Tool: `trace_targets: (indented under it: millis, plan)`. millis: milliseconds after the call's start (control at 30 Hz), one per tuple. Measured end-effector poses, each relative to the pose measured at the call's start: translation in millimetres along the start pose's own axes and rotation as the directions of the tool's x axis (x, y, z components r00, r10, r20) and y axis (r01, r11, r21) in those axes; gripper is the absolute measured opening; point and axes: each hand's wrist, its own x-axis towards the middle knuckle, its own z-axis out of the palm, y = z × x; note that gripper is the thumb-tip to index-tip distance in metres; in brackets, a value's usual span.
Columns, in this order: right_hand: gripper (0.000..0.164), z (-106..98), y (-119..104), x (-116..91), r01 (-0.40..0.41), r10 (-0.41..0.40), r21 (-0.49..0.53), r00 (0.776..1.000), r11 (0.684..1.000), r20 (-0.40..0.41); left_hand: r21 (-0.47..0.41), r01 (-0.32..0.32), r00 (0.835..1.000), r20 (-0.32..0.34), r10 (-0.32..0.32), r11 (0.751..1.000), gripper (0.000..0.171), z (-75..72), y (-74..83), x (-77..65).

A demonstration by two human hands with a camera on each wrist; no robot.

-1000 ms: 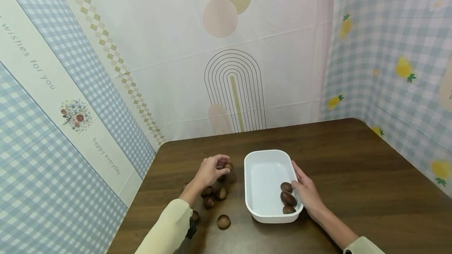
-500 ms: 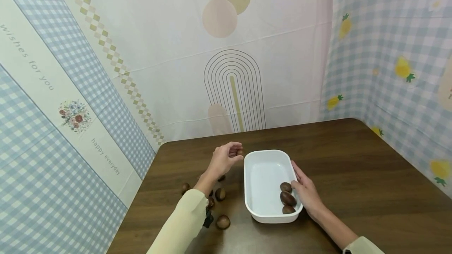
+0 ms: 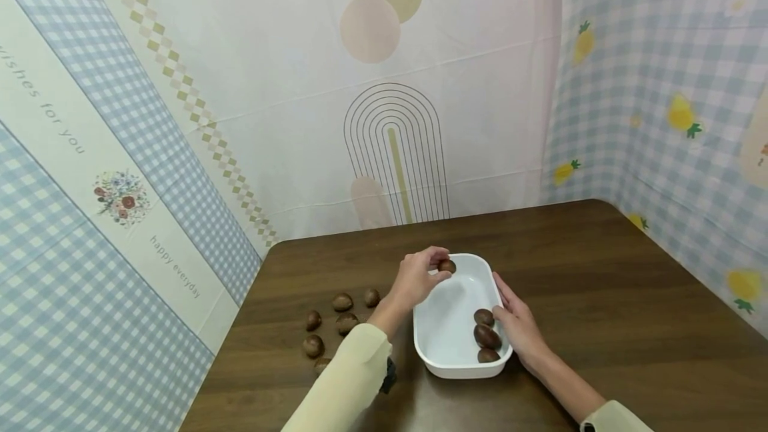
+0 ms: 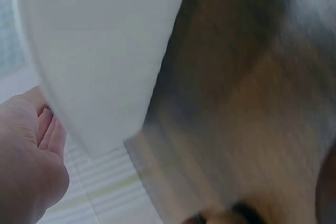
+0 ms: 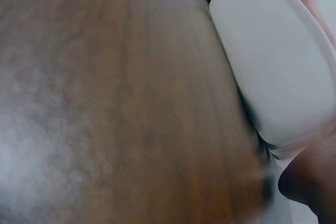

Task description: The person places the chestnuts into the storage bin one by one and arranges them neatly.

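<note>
Over the far left end of a white rectangular dish, my left hand pinches a brown chestnut between fingers and thumb. Three more chestnuts lie inside along the dish's right wall. My right hand grips that right side, thumb at the rim and fingers along the outside. The left wrist view shows the left hand beyond the dish's outer wall; its chestnut is hidden there. In the right wrist view, part of the right hand shows dark at the dish's end.
Several loose chestnuts lie on the brown wooden table left of the dish, some partly behind the left sleeve. A patterned cloth hangs behind the table, with checked cloth on both sides.
My left hand has lifted a chestnut from the loose ones and moved right, up over the dish. The right hand stays on the dish, which keeps its place.
</note>
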Motion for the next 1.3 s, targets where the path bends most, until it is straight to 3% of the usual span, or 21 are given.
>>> trace_targets:
  millis: [367, 600, 900, 1300]
  plan:
    - [0.074, 6.7, 1.2, -9.9, 0.049, -0.049, 0.012, 0.998, 0.999, -0.034, 0.168, -0.103, 0.995, 0.025, 0.101, 0.980, 0.038, 32.5, 18.7, -6.0]
    - [0.076, 6.4, 2.5, -9.7, 0.056, -0.056, 0.010, 0.998, 0.998, -0.036, 0.282, -0.078, 0.997, 0.043, 0.068, 0.956, 0.036, 46.6, 24.6, -8.5]
    - [0.076, 5.0, 2.4, -8.7, 0.046, -0.046, -0.002, 0.999, 0.999, -0.028, 0.299, -0.003, 0.997, 0.078, -0.021, 0.954, 0.034, 62.4, 30.7, -15.1]
    - [0.078, 6.7, 2.9, -8.9, 0.082, -0.081, 0.022, 0.996, 0.996, -0.029, 0.280, -0.018, 0.995, 0.104, -0.012, 0.960, 0.033, 67.6, 28.0, -18.1]
